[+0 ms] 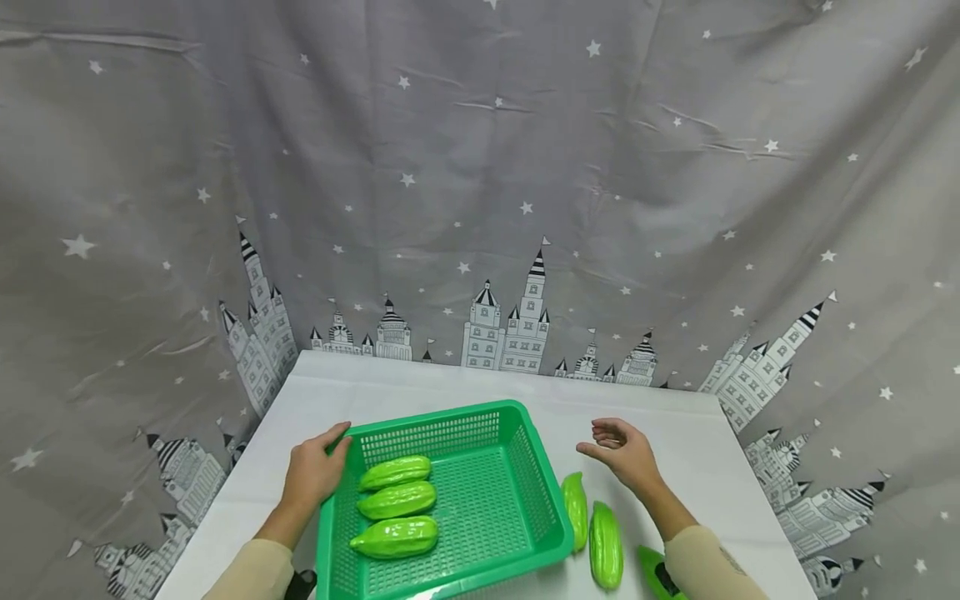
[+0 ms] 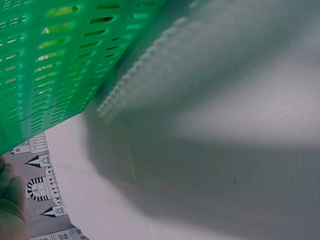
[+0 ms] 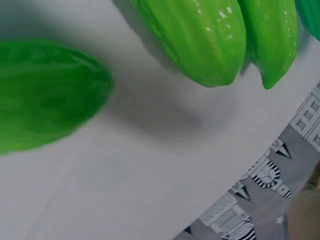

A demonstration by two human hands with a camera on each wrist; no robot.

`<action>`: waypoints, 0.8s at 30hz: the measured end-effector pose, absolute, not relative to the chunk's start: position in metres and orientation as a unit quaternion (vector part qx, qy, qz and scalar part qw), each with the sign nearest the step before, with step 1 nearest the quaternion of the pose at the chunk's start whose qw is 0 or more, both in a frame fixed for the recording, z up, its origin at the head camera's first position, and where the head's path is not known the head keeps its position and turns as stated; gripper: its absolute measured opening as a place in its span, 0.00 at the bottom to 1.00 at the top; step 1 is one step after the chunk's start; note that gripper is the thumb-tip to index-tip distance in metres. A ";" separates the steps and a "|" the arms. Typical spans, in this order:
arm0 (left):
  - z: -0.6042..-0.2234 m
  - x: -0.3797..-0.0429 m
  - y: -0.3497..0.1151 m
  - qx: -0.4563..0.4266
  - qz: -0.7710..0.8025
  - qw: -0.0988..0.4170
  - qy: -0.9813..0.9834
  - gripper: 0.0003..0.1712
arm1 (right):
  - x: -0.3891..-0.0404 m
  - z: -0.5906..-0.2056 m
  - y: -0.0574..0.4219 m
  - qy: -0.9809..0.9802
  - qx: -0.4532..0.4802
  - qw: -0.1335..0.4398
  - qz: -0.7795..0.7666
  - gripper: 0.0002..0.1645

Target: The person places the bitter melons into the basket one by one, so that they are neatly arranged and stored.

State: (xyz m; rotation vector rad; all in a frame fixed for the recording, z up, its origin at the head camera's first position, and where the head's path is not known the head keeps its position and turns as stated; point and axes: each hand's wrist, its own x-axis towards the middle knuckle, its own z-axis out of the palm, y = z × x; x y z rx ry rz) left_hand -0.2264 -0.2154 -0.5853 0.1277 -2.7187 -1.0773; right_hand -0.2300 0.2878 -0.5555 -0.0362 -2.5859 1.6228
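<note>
A green plastic basket (image 1: 487, 500) sits on the white table, with three bitter melons (image 1: 396, 500) lying side by side along its left part. At its far left corner my left hand (image 1: 313, 471) holds the rim between thumb and fingers. My right hand (image 1: 626, 454) is above the table to the right of the basket, fingers loosely bent and holding nothing. Below it on the table lie two bitter melons (image 1: 606, 546), close together beside the basket's right wall. Another bitter melon (image 3: 50, 95) is partly under the right forearm in the head view.
A grey curtain (image 1: 480, 167) with printed stars and castles hangs behind the table (image 1: 660, 408) and along both sides. The left wrist view shows the basket's slotted outer wall (image 2: 65, 65) close up. Dark bands are on both wrists.
</note>
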 end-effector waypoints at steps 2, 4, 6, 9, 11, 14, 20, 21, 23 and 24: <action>-0.585 -0.226 -0.216 0.044 -0.366 0.107 -0.924 0.23 | -0.226 -0.559 0.294 -0.845 -0.029 0.045 0.532 0.34; -0.584 -0.226 -0.216 0.044 -0.367 0.105 -0.923 0.23 | -0.222 -0.564 0.300 -0.847 -0.041 0.047 0.527 0.34; -0.584 -0.226 -0.216 0.044 -0.368 0.105 -0.923 0.23 | -0.216 -0.568 0.307 -0.853 -0.047 0.048 0.518 0.34; -0.584 -0.225 -0.216 0.042 -0.369 0.105 -0.922 0.23 | -0.207 -0.574 0.317 -0.855 -0.058 0.045 0.513 0.34; -0.584 -0.225 -0.216 0.040 -0.369 0.105 -0.923 0.23 | -0.200 -0.578 0.324 -0.856 -0.065 0.041 0.512 0.34; -0.586 -0.226 -0.217 0.038 -0.367 0.108 -0.923 0.23 | -0.190 -0.583 0.335 -0.858 -0.075 0.033 0.508 0.35; -0.586 -0.227 -0.217 0.038 -0.366 0.112 -0.923 0.23 | -0.172 -0.591 0.355 -0.855 -0.106 0.022 0.507 0.39; -0.586 -0.227 -0.217 0.039 -0.367 0.112 -0.923 0.23 | -0.169 -0.591 0.358 -0.854 -0.112 0.020 0.508 0.40; -0.585 -0.227 -0.216 0.041 -0.367 0.109 -0.923 0.23 | -0.162 -0.594 0.362 -0.852 -0.125 0.012 0.509 0.40; -0.585 -0.227 -0.217 0.042 -0.367 0.109 -0.923 0.23 | -0.159 -0.595 0.364 -0.851 -0.129 0.009 0.509 0.39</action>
